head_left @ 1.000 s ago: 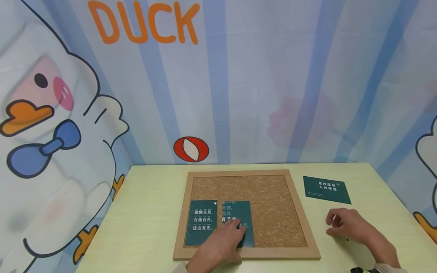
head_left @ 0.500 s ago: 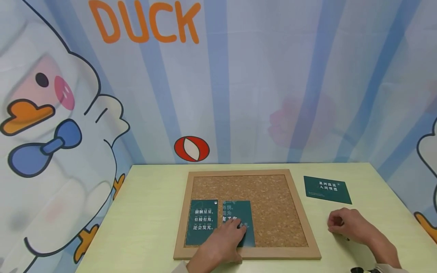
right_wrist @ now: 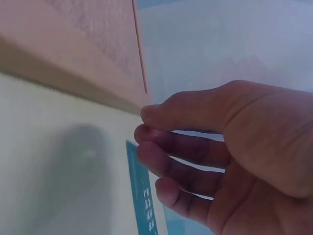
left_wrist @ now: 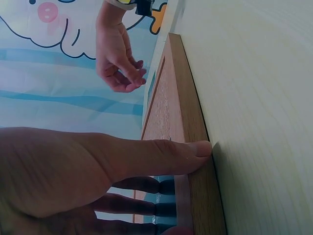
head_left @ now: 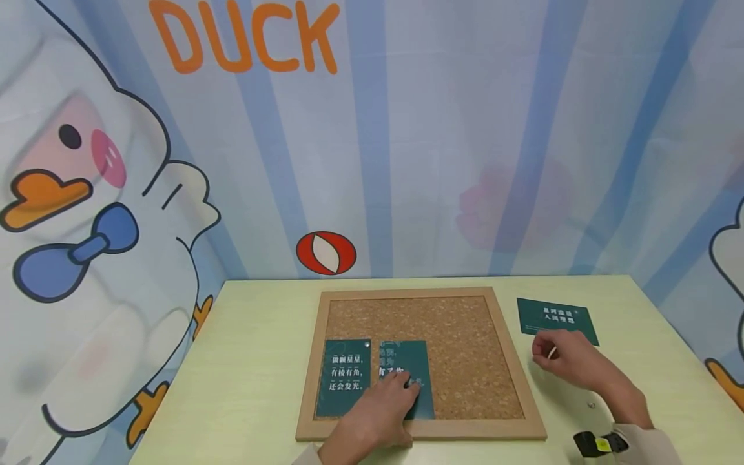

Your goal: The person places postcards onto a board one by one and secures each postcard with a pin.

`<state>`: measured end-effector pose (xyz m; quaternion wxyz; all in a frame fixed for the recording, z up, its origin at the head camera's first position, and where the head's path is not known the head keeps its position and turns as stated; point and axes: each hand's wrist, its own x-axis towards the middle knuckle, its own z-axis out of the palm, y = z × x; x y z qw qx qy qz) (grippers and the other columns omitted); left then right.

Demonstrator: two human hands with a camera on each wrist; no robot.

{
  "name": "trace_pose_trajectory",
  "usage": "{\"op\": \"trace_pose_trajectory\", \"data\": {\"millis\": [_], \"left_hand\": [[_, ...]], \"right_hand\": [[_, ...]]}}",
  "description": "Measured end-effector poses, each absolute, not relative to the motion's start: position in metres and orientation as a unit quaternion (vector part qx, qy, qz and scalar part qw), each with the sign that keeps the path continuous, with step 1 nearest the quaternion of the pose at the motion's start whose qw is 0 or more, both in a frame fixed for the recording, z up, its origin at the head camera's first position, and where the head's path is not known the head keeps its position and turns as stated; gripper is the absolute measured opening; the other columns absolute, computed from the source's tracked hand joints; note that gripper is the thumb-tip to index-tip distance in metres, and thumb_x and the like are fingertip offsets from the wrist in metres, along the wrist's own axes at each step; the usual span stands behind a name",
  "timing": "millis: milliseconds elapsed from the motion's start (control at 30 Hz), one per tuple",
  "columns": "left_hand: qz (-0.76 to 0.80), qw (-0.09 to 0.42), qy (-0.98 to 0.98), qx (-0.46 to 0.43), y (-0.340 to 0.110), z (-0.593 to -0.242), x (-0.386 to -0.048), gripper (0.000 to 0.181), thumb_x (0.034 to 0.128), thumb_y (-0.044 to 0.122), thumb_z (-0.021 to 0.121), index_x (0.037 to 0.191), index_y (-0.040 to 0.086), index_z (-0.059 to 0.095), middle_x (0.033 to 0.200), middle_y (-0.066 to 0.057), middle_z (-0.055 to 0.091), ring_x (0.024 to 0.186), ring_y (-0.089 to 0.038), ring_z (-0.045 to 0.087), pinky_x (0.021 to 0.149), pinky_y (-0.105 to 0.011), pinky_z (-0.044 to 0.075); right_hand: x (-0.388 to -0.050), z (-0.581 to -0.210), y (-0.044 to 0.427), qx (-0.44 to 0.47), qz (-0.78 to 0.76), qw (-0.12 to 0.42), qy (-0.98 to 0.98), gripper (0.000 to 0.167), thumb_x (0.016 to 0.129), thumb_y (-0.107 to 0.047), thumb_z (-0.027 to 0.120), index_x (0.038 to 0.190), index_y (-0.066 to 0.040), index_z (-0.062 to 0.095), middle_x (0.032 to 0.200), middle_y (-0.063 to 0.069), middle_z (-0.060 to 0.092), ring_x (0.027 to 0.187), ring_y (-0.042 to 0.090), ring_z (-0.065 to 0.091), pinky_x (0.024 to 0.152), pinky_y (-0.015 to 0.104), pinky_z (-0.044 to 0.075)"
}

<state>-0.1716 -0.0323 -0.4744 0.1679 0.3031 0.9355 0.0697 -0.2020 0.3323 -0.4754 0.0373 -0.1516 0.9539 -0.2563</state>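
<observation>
Resting on the middle card, the left hand reaches over the near side of the board. Its fingers are a little apart and touch the card, and its thumb is on the board's near edge. The middle card lies on the near half of the board, and the hand hides some of its white words. The left card lies on the board too, just beside the middle card, near the board's left side. A small shiny pin is at its top right corner.

The right hand is to the right of the board, above the worktop. Its fingers are bent and narrow, with the tips close to the thumb. I cannot tell if they hold something tiny. The far card lies flat to the right of the board, just past this hand. All three cards are green. A little shiny thing lies to the right of the board, near a dark band on the right wrist. Behind the board hangs a blue and white cloth.
</observation>
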Motion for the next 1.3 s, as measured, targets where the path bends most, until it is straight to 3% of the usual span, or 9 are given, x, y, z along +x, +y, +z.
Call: {"op": "trace_pose_trajectory", "data": {"millis": [233,567,933,1300], "left_hand": [[0.071,0.171,0.936,0.300,-0.031,-0.475,-0.171,0.084,0.0745,0.035,0.096,0.147,0.015,0.059,0.152,-0.007,0.051,0.142,-0.029,0.047,0.103,-0.048,0.052],[0.064,0.163,0.936,0.305,-0.033,-0.476,-0.171,0.083,0.0745,0.036,0.096,0.146,0.014,0.060,0.148,-0.007,0.053,0.140,-0.027,0.049,0.103,-0.045,0.052],[0.057,0.158,0.936,0.309,-0.034,-0.473,-0.169,0.082,0.0771,0.035,0.095,0.148,0.013,0.059,0.153,-0.009,0.051,0.143,-0.029,0.046,0.104,-0.045,0.052],[0.063,0.171,0.936,0.302,-0.035,-0.475,-0.170,0.083,0.0791,0.036,0.093,0.151,0.015,0.056,0.158,-0.009,0.046,0.146,-0.030,0.042,0.099,-0.053,0.054]], "right_hand": [[-0.219,-0.461,0.299,-0.191,-0.257,0.020,0.947,0.008,0.092,-0.002,0.074,0.091,-0.009,0.069,0.081,-0.006,0.062,0.073,0.009,0.057,0.060,0.029,0.049],[-0.246,-0.456,0.240,-0.253,-0.271,0.037,0.928,0.006,0.094,0.001,0.073,0.094,-0.005,0.074,0.085,0.001,0.069,0.074,0.008,0.059,0.065,0.031,0.053],[-0.267,-0.471,0.192,-0.307,-0.251,0.032,0.917,0.012,0.101,-0.008,0.068,0.096,-0.011,0.078,0.088,-0.005,0.072,0.080,0.008,0.065,0.071,0.035,0.056],[-0.284,-0.488,0.177,-0.303,-0.309,0.109,0.895,0.011,0.100,-0.006,0.068,0.094,-0.010,0.077,0.086,-0.006,0.069,0.077,0.009,0.059,0.071,0.032,0.053]]}}
